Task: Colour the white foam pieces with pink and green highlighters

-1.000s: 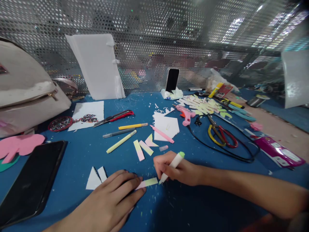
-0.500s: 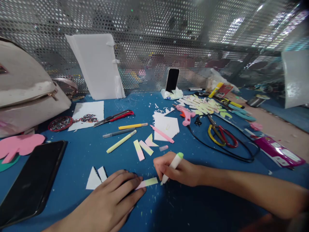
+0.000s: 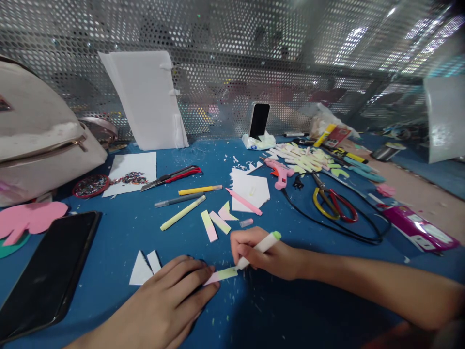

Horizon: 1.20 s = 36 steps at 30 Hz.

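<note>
My right hand (image 3: 259, 252) is closed around a white marker (image 3: 268, 242) with a light green end. The marker's tip touches the right end of a small pink-and-yellow-green strip (image 3: 225, 274). My left hand (image 3: 174, 291) presses on the strip's pink end and pins it to the blue table, its fingertips covering that end. Two small white cut pieces, one a triangle (image 3: 140, 272), lie just beyond my left hand. Further up are several other tinted pieces, one a pink-and-yellow strip (image 3: 209, 226). A clear pinkish cap (image 3: 246, 222) rests near my right hand.
Several markers, one a yellow pen (image 3: 182, 213), lie mid-table near a red box cutter (image 3: 172, 177). A pink glue gun (image 3: 279, 169), red-and-yellow-handled scissors (image 3: 336, 203) and a black cord occupy the right. A black phone (image 3: 47, 276) lies at left.
My right hand has shifted slightly left and tilted the marker lower, bringing its tip from beside the strip onto its right end. My left hand has stayed in place.
</note>
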Each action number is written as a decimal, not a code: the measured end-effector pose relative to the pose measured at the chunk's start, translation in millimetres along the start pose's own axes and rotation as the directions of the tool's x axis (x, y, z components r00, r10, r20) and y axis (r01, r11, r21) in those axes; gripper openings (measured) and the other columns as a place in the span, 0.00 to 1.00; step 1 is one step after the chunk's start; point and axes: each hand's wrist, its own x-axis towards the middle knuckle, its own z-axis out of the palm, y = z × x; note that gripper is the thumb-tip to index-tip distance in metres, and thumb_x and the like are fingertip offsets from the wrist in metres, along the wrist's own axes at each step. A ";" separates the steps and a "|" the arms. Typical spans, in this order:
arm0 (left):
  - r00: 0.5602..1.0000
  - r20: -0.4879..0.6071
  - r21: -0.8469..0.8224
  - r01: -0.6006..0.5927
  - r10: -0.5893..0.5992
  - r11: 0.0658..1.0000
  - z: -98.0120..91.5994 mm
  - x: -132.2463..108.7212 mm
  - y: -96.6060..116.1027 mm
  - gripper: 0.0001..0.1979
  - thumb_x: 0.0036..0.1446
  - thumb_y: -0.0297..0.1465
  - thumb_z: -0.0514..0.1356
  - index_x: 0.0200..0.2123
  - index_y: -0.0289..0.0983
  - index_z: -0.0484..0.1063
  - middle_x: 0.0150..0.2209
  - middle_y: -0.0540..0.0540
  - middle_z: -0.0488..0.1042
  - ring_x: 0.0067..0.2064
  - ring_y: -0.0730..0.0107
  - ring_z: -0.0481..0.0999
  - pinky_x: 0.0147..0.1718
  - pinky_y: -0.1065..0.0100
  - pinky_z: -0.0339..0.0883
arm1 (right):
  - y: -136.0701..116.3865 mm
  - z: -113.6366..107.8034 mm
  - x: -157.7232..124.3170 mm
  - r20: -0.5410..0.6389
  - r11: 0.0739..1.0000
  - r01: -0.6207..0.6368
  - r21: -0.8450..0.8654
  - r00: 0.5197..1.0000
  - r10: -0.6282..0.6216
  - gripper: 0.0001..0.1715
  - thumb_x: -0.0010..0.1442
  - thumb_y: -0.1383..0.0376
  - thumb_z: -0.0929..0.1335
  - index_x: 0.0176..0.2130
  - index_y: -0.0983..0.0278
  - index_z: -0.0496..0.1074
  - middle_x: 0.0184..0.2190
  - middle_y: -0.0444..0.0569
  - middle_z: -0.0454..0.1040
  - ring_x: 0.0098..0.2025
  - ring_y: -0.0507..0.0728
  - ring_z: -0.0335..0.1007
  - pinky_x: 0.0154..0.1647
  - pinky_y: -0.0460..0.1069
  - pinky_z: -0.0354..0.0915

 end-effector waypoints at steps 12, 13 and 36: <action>1.000 -0.010 -0.007 0.000 0.000 1.000 -1.0 -0.6 0.0 0.22 0.75 0.25 0.44 0.62 0.37 0.71 0.57 0.40 0.75 0.59 0.57 0.72 0.62 0.56 0.68 | -1.7 0.1 0.4 0.034 1.000 0.028 -0.005 0.999 -0.027 0.35 0.74 0.44 0.58 0.29 0.67 0.69 0.26 0.45 0.67 0.26 0.50 0.61 0.28 0.46 0.57; 1.000 -0.006 -0.004 0.001 -0.001 1.000 -0.9 -0.7 0.1 0.22 0.75 0.25 0.43 0.62 0.37 0.71 0.58 0.40 0.74 0.59 0.56 0.72 0.62 0.56 0.68 | -1.5 0.0 0.4 0.025 1.000 0.020 -0.001 0.999 -0.020 0.34 0.74 0.44 0.59 0.30 0.67 0.69 0.25 0.44 0.66 0.26 0.50 0.60 0.27 0.46 0.56; 1.000 0.001 -0.015 0.003 -0.003 1.000 -2.0 -0.1 -0.6 0.23 0.76 0.26 0.41 0.63 0.36 0.70 0.59 0.41 0.73 0.60 0.56 0.71 0.62 0.56 0.67 | 1.1 -0.6 -0.2 0.025 0.999 0.030 0.012 0.999 -0.030 0.33 0.74 0.45 0.60 0.30 0.67 0.69 0.25 0.44 0.67 0.26 0.50 0.61 0.28 0.46 0.56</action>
